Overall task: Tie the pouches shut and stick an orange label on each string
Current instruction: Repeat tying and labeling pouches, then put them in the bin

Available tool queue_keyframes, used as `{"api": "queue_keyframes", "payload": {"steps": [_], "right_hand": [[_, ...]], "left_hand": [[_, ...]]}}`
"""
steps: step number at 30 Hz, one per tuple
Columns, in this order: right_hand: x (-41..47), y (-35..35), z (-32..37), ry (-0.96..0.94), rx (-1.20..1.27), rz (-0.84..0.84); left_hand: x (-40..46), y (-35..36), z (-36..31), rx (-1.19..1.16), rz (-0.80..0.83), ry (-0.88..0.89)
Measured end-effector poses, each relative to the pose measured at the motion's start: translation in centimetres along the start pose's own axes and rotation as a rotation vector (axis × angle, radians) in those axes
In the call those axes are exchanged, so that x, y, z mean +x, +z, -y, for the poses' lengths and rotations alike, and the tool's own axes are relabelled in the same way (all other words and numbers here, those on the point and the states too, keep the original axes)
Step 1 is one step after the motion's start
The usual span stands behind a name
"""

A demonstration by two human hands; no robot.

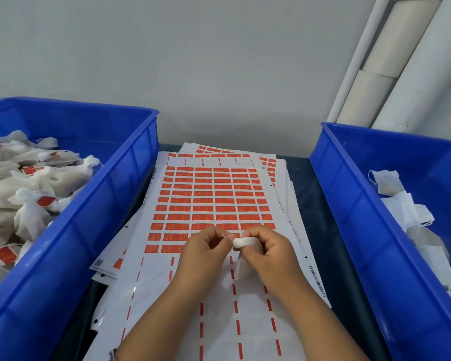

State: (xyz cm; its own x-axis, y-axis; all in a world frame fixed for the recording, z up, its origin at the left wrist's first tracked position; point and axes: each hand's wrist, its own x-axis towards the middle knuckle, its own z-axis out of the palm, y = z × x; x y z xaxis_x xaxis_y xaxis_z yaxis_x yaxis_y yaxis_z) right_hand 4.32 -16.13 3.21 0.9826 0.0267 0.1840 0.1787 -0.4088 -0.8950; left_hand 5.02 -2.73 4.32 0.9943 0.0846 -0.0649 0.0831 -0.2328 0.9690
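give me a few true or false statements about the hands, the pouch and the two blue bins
1. Both hands are on one white pouch. True: the left hand pinches its string, the right hand grips the pouch.
2. The left bin holds pouches with orange labels. True.
3. The right bin is piled with labelled pouches. False: its pouches show no orange labels.
4. The label sheet is fully peeled. False: many orange labels remain; only its near rows are empty.
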Motion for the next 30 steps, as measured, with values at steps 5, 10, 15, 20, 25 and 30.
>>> {"api": "queue_keyframes", "payload": {"steps": [5,10,15,20,25,30], "right_hand": [[0.0,-0.4,-0.1,0.041,0.078,-0.112],[0.2,-0.4,0.2,0.145,0.293,-0.113],[0.2,-0.3,0.3,0.248,0.459,-0.078],[0.3,-0.2,0.3,0.315,0.564,-0.056],[0.2,-0.3,0.6,0.345,0.585,-0.015],[0.1,-0.3,0.9,0.353,0.574,0.006]], "left_hand": [[-0.2,0.3,0.0,0.008,-0.054,0.043],[-1.1,0.4,-0.1,0.086,0.030,0.255],[-1.3,0.3,-0.1,0.120,-0.011,0.386],[-1.2,0.5,0.4,0.252,-0.065,0.476],[-1.3,0.4,0.4,0.346,-0.136,0.514],[-1.2,0.3,0.3,0.365,-0.124,0.478]]}}
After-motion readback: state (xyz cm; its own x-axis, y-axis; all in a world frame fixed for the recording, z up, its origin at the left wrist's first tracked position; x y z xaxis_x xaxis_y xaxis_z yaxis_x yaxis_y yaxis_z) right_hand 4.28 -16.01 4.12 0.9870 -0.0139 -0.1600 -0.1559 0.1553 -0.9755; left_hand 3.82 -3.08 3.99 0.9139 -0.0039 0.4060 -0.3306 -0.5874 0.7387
